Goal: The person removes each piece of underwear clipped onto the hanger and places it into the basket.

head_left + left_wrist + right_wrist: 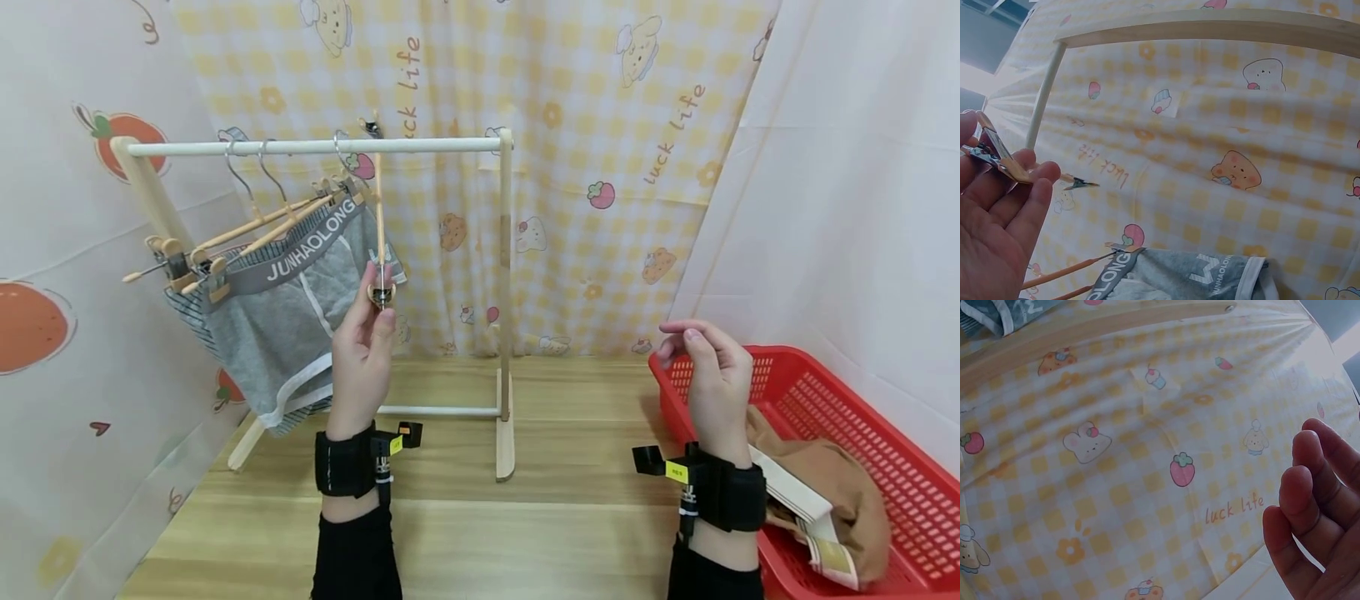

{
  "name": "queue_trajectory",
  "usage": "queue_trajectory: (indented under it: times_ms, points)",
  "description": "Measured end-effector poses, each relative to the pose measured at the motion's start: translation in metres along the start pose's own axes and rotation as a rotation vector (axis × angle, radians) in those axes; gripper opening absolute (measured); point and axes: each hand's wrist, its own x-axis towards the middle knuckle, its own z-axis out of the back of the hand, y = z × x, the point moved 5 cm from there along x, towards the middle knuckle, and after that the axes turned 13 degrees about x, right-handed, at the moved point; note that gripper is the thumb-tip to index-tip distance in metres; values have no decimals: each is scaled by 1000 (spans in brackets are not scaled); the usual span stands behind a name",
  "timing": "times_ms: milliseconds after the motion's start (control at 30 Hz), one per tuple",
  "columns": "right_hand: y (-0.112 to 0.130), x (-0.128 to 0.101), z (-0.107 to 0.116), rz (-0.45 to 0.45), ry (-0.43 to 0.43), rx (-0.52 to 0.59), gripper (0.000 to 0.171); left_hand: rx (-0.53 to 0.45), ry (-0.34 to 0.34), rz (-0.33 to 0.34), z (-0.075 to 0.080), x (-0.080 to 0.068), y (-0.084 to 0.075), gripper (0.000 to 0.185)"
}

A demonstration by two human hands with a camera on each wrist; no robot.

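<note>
A person's left hand (362, 354) pinches the lower clip of one wooden hanger (379, 218) dangling from the rack (315, 147) on the desk (465, 508). Three more hangers carry grey underwear (288, 321), partly overlapped. The right hand (712, 383) hovers with fingers (1310, 487) loosely curled, holding nothing, over one red basket (847, 400), its clothing half cut off.

Yellow checked curtain (570, 167) printed with cartoon animals behind. Grey underpants (288, 321) clipped on wooden hangers (262, 225) at rack's left end. Red basket (862, 433) at right holds brown cloth (832, 475). All on a wooden table (525, 533).
</note>
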Motion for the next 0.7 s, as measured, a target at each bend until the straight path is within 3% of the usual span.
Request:
queue_trajectory:
  times_ms: [133, 333, 700]
  points:
    - [1, 0, 1, 20, -4, 30, 28, 34, -1, -18, -2, 9, 1, 52]
    - [4, 0, 1, 14, -21, 34, 29, 47, -67, -20, -1, 12, 1, 56]
    - [3, 0, 3, 4, -16, 47, 28, -92, -176, 75, 3, 7, -8, 43]
